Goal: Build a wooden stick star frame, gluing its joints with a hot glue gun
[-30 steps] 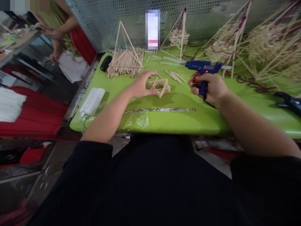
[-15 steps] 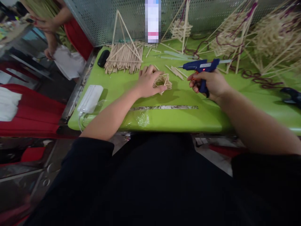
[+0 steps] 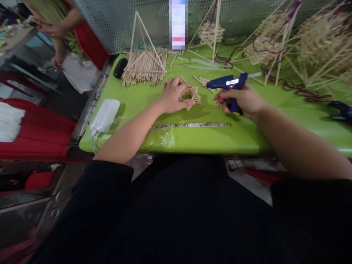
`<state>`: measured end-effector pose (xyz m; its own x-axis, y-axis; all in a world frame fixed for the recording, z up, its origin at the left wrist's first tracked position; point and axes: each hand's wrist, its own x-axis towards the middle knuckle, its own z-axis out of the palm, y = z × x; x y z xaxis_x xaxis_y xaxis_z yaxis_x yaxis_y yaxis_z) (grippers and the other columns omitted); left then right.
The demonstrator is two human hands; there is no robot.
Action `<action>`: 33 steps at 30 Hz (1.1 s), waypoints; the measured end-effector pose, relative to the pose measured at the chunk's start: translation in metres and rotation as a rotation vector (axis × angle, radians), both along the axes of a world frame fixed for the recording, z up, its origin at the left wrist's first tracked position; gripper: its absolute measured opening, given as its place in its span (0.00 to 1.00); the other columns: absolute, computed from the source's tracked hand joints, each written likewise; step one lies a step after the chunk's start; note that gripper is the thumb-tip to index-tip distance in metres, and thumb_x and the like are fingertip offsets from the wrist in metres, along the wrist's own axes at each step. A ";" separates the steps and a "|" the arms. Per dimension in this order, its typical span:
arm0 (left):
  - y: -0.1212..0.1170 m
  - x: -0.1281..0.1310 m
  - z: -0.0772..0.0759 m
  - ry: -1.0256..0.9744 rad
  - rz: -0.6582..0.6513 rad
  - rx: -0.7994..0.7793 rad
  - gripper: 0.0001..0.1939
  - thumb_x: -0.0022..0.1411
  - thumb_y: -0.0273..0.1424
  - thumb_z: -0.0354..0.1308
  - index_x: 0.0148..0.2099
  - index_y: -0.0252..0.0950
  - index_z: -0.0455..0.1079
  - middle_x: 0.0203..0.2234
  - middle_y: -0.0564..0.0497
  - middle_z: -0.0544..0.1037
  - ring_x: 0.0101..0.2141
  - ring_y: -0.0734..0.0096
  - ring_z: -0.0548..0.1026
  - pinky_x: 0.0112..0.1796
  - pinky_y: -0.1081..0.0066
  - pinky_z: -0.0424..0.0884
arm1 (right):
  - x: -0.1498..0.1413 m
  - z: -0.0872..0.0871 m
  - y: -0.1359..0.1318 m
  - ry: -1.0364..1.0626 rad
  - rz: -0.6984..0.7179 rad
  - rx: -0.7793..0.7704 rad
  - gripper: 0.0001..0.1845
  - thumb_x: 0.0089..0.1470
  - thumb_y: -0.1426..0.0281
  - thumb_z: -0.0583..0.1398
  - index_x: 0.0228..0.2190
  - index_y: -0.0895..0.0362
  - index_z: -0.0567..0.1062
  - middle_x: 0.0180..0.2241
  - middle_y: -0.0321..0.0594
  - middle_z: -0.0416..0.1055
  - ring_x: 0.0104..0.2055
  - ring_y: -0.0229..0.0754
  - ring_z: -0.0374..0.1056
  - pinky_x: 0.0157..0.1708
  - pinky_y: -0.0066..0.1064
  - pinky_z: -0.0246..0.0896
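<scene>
My left hand [image 3: 173, 96] is closed round a small star-shaped frame of wooden sticks [image 3: 191, 96] lying on the green table [image 3: 209, 135]. My right hand [image 3: 242, 102] grips a blue glue gun [image 3: 227, 83] by its handle. Its nozzle points left, close to the frame's right side, and a red light glows on its body. A few loose sticks [image 3: 205, 81] lie just behind the frame.
A heap of sticks [image 3: 144, 68] with a stick pyramid on it lies at the back left, beside a black object [image 3: 120, 68]. Finished stick structures [image 3: 302, 47] crowd the back right. A white power adapter [image 3: 106, 115] sits at the left edge. Another person [image 3: 63, 40] stands beyond the table.
My left hand came down from hovering and closed on the stick frame. My right hand swung the glue gun left and down, bringing its nozzle toward the frame.
</scene>
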<state>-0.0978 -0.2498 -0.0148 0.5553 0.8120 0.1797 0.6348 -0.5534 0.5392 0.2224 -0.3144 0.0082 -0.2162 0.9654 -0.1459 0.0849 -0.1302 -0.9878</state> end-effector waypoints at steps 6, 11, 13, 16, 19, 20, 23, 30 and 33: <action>0.001 0.001 0.002 -0.028 -0.015 -0.063 0.61 0.50 0.84 0.65 0.74 0.53 0.79 0.67 0.35 0.75 0.77 0.15 0.61 0.77 0.22 0.49 | 0.001 -0.004 0.002 -0.007 0.028 0.000 0.08 0.54 0.66 0.77 0.31 0.55 0.86 0.28 0.46 0.85 0.20 0.40 0.70 0.17 0.34 0.66; 0.002 -0.001 0.002 -0.017 -0.007 -0.068 0.60 0.50 0.84 0.65 0.75 0.56 0.79 0.67 0.36 0.75 0.77 0.17 0.61 0.77 0.22 0.50 | 0.001 -0.011 0.003 -0.023 0.045 -0.013 0.13 0.55 0.61 0.78 0.32 0.55 0.86 0.33 0.49 0.87 0.21 0.40 0.71 0.18 0.35 0.66; 0.001 -0.002 0.002 -0.012 -0.006 -0.068 0.61 0.50 0.84 0.64 0.75 0.56 0.79 0.67 0.36 0.75 0.77 0.16 0.62 0.77 0.21 0.50 | 0.000 -0.012 0.003 -0.021 0.049 -0.016 0.15 0.54 0.59 0.80 0.32 0.55 0.85 0.34 0.48 0.87 0.21 0.40 0.71 0.18 0.35 0.66; 0.002 -0.003 0.001 -0.007 -0.007 -0.064 0.62 0.50 0.85 0.62 0.76 0.55 0.79 0.67 0.35 0.74 0.77 0.16 0.61 0.78 0.21 0.49 | -0.001 -0.013 0.004 -0.016 0.050 -0.002 0.18 0.52 0.56 0.82 0.32 0.53 0.84 0.33 0.45 0.86 0.21 0.40 0.72 0.17 0.34 0.67; 0.005 -0.003 -0.001 -0.016 -0.001 -0.047 0.63 0.50 0.87 0.56 0.76 0.57 0.78 0.67 0.36 0.73 0.78 0.18 0.61 0.78 0.24 0.50 | -0.001 -0.014 0.005 -0.019 0.048 0.000 0.19 0.53 0.56 0.82 0.32 0.54 0.83 0.32 0.45 0.85 0.21 0.40 0.72 0.17 0.34 0.67; 0.006 -0.004 -0.002 -0.028 0.003 -0.041 0.63 0.51 0.87 0.53 0.76 0.58 0.77 0.67 0.36 0.73 0.78 0.21 0.62 0.78 0.26 0.51 | -0.001 -0.014 0.005 -0.019 0.044 -0.003 0.19 0.53 0.58 0.82 0.32 0.54 0.83 0.32 0.46 0.85 0.21 0.40 0.72 0.17 0.35 0.67; 0.008 -0.008 0.001 -0.072 0.012 -0.039 0.61 0.56 0.87 0.47 0.78 0.60 0.74 0.69 0.39 0.74 0.77 0.29 0.65 0.79 0.32 0.55 | -0.001 -0.014 0.004 -0.015 0.046 -0.008 0.16 0.55 0.60 0.80 0.33 0.54 0.82 0.33 0.47 0.86 0.21 0.40 0.72 0.18 0.35 0.67; -0.002 -0.031 0.024 -0.039 -0.042 -0.093 0.66 0.51 0.73 0.78 0.84 0.52 0.66 0.81 0.37 0.66 0.78 0.27 0.65 0.80 0.33 0.58 | 0.000 -0.013 0.000 -0.004 0.078 -0.013 0.20 0.59 0.52 0.80 0.34 0.51 0.83 0.34 0.44 0.86 0.22 0.41 0.73 0.19 0.33 0.69; -0.007 -0.038 0.029 -0.021 -0.024 -0.124 0.63 0.54 0.63 0.83 0.84 0.49 0.66 0.82 0.37 0.66 0.77 0.27 0.67 0.79 0.31 0.61 | 0.000 -0.014 -0.001 0.008 0.067 -0.016 0.23 0.61 0.48 0.79 0.35 0.51 0.82 0.34 0.45 0.86 0.23 0.41 0.73 0.20 0.34 0.70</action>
